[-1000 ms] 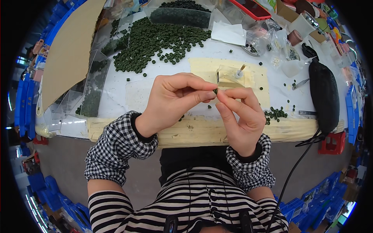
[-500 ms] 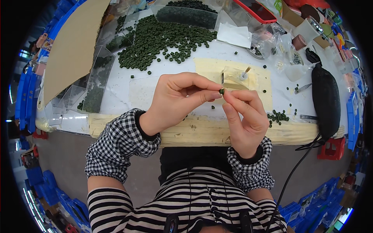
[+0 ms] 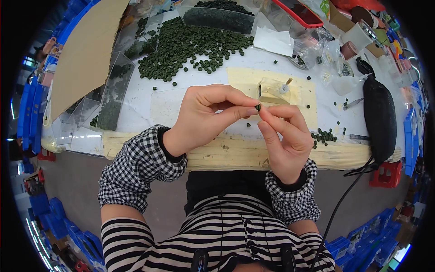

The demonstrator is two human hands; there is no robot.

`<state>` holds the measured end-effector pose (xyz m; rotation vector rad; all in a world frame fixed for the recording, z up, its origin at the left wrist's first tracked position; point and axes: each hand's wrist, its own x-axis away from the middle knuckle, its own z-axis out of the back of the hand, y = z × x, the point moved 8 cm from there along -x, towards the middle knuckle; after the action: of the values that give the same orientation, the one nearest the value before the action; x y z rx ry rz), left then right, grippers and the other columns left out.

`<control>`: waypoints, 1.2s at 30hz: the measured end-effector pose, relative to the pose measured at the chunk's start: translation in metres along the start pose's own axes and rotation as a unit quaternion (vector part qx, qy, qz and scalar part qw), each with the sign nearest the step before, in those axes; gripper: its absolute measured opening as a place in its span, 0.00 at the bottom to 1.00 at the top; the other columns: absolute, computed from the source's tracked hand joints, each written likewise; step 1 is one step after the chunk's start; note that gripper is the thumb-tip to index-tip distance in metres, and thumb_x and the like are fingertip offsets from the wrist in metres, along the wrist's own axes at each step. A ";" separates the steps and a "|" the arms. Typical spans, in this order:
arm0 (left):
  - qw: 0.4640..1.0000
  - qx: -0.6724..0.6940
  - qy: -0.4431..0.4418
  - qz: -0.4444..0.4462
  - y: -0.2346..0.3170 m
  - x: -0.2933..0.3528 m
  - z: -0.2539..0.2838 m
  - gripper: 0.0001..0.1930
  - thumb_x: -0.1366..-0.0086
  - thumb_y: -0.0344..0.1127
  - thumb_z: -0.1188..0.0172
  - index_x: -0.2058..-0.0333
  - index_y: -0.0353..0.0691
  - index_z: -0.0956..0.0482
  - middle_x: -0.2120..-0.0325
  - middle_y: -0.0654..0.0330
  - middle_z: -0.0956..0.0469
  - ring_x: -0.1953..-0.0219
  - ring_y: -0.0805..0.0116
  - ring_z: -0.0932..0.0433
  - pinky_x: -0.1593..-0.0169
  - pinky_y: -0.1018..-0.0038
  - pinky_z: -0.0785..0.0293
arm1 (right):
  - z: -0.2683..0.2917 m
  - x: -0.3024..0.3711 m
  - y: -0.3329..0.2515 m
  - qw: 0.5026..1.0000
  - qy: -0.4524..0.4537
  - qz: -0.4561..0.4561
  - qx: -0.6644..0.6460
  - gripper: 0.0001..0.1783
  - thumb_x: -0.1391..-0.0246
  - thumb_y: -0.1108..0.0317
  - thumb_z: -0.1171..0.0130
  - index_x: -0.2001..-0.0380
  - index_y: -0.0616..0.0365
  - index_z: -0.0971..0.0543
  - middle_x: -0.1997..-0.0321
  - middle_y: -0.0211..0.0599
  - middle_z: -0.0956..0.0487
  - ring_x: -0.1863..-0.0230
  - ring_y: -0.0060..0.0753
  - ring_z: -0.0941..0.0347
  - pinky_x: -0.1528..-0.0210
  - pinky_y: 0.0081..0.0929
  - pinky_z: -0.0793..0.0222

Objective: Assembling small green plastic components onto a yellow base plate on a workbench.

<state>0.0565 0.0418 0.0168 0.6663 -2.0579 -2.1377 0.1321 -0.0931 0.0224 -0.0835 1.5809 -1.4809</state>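
Note:
A small dark green bead-like piece [image 3: 258, 107] is held above the near part of the table. My left hand [image 3: 204, 113] pinches it between thumb and forefinger. From the other side, the curled fingertips of my right hand [image 3: 286, 131] meet it, with that thumb lower and slightly apart. Just beyond my fingers stands a pale yellow block [image 3: 270, 92] with a short upright peg, on a yellowish sheet [image 3: 240, 78]. Farther back spreads a large heap of similar green pieces [image 3: 181, 50]. A smaller cluster of them [image 3: 324, 135] lies right of my right hand.
Clear plastic trays [image 3: 115, 97] and a brown cardboard sheet [image 3: 86, 50] stand at the left. A folded white tissue [image 3: 273, 41], a red-edged phone [image 3: 306, 13] and plastic bags lie farther back. A long black object with a cable [image 3: 379, 118] rests at the right.
My fingers have shifted very slightly around the green bead-like piece, and its angle differs a little. Both hands stay in nearly the same place.

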 end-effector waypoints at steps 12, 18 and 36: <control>0.998 -0.052 -0.020 -0.043 0.004 0.001 -0.001 0.09 0.42 0.16 0.40 0.62 0.28 0.19 0.67 0.51 0.19 0.63 0.67 0.19 0.58 0.77 0.20 | 0.000 0.001 0.002 1.000 -0.005 0.001 0.001 0.15 0.55 0.82 0.35 0.60 0.60 0.16 0.63 0.36 0.22 0.62 0.30 0.26 0.61 0.23 0.29; 0.996 -0.063 -0.022 -0.060 0.005 0.002 0.000 0.09 0.42 0.16 0.40 0.62 0.28 0.19 0.66 0.50 0.19 0.63 0.66 0.19 0.57 0.76 0.20 | 0.000 0.001 0.001 1.000 -0.005 -0.002 0.006 0.15 0.55 0.82 0.35 0.60 0.60 0.16 0.63 0.36 0.22 0.62 0.30 0.26 0.61 0.22 0.28; 0.999 0.033 -0.005 0.013 -0.001 0.000 0.000 0.09 0.41 0.16 0.41 0.61 0.28 0.20 0.65 0.52 0.19 0.64 0.69 0.20 0.58 0.77 0.21 | 0.000 0.001 -0.002 1.000 -0.004 -0.002 -0.013 0.15 0.51 0.81 0.38 0.57 0.62 0.18 0.62 0.38 0.23 0.61 0.29 0.26 0.59 0.21 0.29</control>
<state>0.0572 0.0417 0.0154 0.6336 -2.1378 -2.0721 0.1306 -0.0942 0.0240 -0.1074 1.5954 -1.4620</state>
